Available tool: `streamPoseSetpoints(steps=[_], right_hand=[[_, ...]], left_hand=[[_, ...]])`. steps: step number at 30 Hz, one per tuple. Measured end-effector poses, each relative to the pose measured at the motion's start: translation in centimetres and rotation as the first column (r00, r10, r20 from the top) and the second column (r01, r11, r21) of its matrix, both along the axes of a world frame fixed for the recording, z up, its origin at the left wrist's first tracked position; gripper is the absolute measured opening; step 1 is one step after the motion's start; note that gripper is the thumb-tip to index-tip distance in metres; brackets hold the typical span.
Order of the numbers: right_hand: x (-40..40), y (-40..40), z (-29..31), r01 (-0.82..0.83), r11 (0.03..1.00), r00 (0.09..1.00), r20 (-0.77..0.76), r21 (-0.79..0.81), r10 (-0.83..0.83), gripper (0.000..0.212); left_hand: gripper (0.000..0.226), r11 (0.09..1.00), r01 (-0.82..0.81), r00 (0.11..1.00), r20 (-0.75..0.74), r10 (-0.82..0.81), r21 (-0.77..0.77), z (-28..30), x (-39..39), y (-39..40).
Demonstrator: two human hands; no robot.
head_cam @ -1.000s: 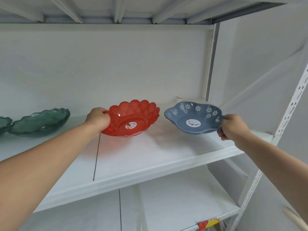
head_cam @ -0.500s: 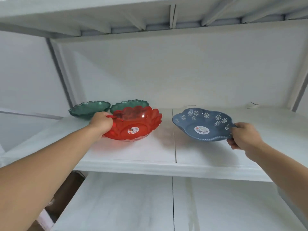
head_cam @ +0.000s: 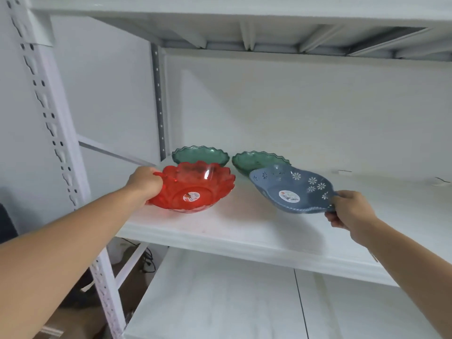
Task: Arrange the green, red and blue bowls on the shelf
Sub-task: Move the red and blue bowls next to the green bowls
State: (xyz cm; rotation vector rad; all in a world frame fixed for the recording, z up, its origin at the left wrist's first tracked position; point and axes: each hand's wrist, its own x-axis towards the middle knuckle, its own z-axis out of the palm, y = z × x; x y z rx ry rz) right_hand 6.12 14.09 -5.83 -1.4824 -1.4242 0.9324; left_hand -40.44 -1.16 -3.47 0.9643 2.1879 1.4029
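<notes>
The white shelf carries all the bowls. The red bowl sits near the shelf's front edge on the left part, and the left hand has its grip closed on the bowl's left rim. The blue bowl with white flowers is to the right of the red bowl, tilted, and the right hand has its grip closed on the bowl's right rim. Two green bowls stand side by side behind the red bowl, near the back wall.
</notes>
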Motion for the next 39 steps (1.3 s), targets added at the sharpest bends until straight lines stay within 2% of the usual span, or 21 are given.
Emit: streamPoseSetpoints(steps=[6,9,14,19,22,25,29,32,35,39], right_hand=[[-4.0,-0.1,0.4,-0.029,1.0,1.0,0.01,-0.003,0.029,0.022],[-4.3,-0.2,-1.0,-0.055,0.998,0.998,0.031,-0.03,0.056,0.025],[-4.7,-0.3,-3.4,-0.058,0.997,0.996,0.068,-0.052,0.061,0.025],[-5.0,-0.2,-3.9,-0.05,0.997,0.991,0.118,-0.051,0.056,0.022],[-4.8,-0.4,-3.5,-0.056,0.998,0.984,0.168,-0.041,0.062,0.021],[-4.5,-0.5,-2.6,-0.062,0.998,0.963,0.262,-0.002,0.06,0.025],[-4.4,-0.2,-1.1,-0.081,0.995,0.903,0.427,0.057,0.049,0.04],[-5.0,-0.1,0.3,-0.141,0.983,0.852,0.521,0.115,0.061,0.057],[-6.5,-0.3,1.8,-0.212,0.961,0.804,0.591,0.176,0.069,0.059],[-9.1,-0.7,2.9,-0.296,0.938,0.773,0.622,0.179,0.125,0.061]], left_hand=[[0.03,0.999,-0.036,0.999,-0.021,0.036,-0.025,-0.3,-4.4,-0.8],[0.032,0.996,-0.064,0.998,-0.015,0.063,-0.06,-1.5,-5.7,-1.2],[0.042,0.994,-0.084,0.996,-0.045,0.08,-0.075,-3.4,-6.7,-0.1],[0.038,0.996,-0.069,0.992,-0.115,0.061,-0.065,-4.8,-6.6,1.6],[0.032,0.992,-0.054,0.996,-0.074,0.046,-0.11,-4.6,-6.6,2.3],[0.047,0.987,-0.062,0.997,-0.043,0.056,-0.149,-3.5,-6.6,2.4],[0.058,0.993,-0.086,0.985,-0.153,0.073,-0.08,-1.3,-6.5,1.8],[0.063,1.0,-0.021,0.968,-0.25,0.019,-0.005,-0.1,-5.7,1.4],[0.064,0.997,0.071,0.949,-0.308,-0.064,0.013,0.9,-4.3,1.3],[0.07,0.99,0.141,0.894,-0.43,-0.125,0.007,2.0,-1.7,1.3]])
